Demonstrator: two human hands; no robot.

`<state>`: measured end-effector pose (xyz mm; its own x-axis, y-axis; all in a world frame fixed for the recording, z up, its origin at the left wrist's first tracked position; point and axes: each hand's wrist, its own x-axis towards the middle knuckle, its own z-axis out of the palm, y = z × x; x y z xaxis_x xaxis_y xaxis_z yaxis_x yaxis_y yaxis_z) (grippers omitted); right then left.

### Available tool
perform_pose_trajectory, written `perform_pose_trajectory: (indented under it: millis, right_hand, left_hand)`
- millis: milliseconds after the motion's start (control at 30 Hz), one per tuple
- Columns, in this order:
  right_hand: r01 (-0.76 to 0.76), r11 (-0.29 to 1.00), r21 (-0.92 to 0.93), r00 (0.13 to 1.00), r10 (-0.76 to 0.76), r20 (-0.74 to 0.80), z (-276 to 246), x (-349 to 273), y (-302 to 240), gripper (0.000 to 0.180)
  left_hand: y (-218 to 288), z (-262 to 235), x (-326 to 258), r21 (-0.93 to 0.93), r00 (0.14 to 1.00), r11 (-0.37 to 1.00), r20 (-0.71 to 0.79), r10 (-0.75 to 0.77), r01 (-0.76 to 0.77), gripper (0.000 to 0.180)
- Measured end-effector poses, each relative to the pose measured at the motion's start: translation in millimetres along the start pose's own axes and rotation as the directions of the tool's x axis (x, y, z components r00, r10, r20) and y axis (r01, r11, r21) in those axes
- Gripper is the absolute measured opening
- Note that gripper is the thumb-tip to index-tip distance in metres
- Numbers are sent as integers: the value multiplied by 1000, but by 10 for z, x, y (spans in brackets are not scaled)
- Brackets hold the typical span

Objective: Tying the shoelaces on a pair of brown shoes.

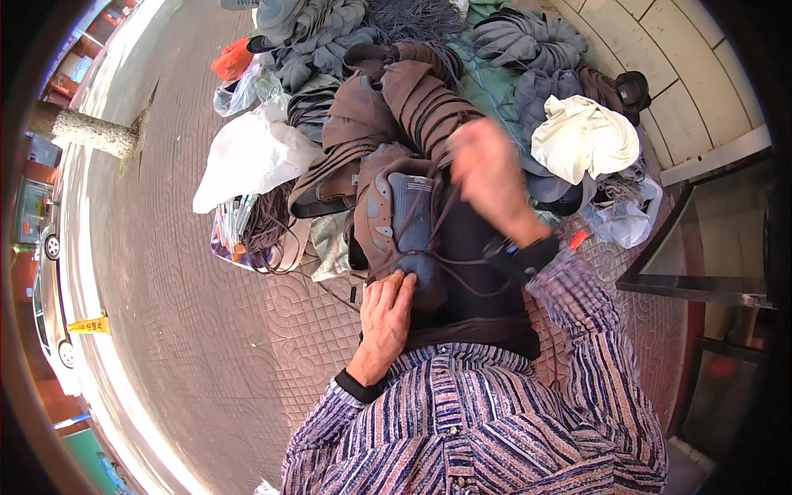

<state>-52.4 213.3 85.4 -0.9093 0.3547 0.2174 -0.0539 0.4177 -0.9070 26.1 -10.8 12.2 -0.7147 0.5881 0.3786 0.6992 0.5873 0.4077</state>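
Note:
A brown and blue-grey shoe upper rests on my lap with its toe end toward me. My left hand is closed on that toe end, thumb and fingers pressing it. Dark brown shoelace threads through the upper, and its loose length loops out to the right over my black trousers. Raised above the upper's right side, my right hand is smeared by motion. A strand of lace runs up close to it, but whether the fingers grip it cannot be made out.
Stacked brown uppers lie just beyond my lap, with grey uppers behind. On the left are a white plastic bag and a bundle of brown laces. A cream cloth sits at right, near a dark-framed glass panel.

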Motion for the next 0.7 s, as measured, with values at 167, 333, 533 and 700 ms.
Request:
perform_pose_trajectory:
  millis: [167, 333, 533, 700]
  right_hand:
    - [41, 985, 168, 988, -65, 138, -155, -35, -151, 12]
    - [111, 982, 151, 953, -148, 264, -340, -139, -499, 8]
    - [-83, 944, 319, 972, 6, 234, -432, -197, -370, 11]
    - [436, 894, 100, 899, -431, -75, -284, -176, -266, 20]
  left_hand:
    - [-134, -455, 345, -314, 974, 935, 197, -110, 169, 27]
    - [208, -717, 1394, -549, 979, 824, -52, -197, 137, 20]
    - [309, -545, 1427, -846, 933, 410, 255, -252, 342, 22]
    - [310, -534, 1383, -773, 930, 519, 292, -222, 367, 24]
